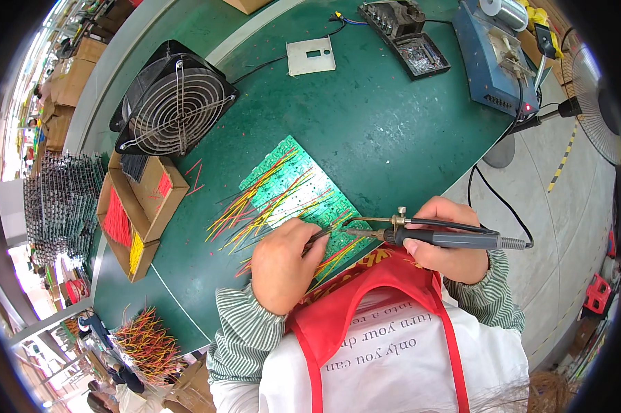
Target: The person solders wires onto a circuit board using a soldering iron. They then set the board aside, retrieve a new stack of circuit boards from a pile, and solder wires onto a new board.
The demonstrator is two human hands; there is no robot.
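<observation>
A green circuit board panel [338, 201] lies on the table in front of me, with rows of red, yellow and black wires [259, 194] sticking out to its left. My left hand [283, 267] is closed over the near part of the panel, pinching thin black wires [315, 239] between thumb and fingers. My right hand [455, 242] wraps round a grey soldering iron [455, 239] with a brass feed guide clamped along it. The iron's tip points left and meets the board close to my left fingertips; exact contact there is too small to tell.
A black fan [180, 103] stands far left, above a cardboard tray [169, 199] of sorted wires. Stacked boards [62, 206] and a wire bundle [147, 344] lie left. A solder tray [420, 56], metal plate [310, 56] and blue soldering station [486, 65] sit at the back.
</observation>
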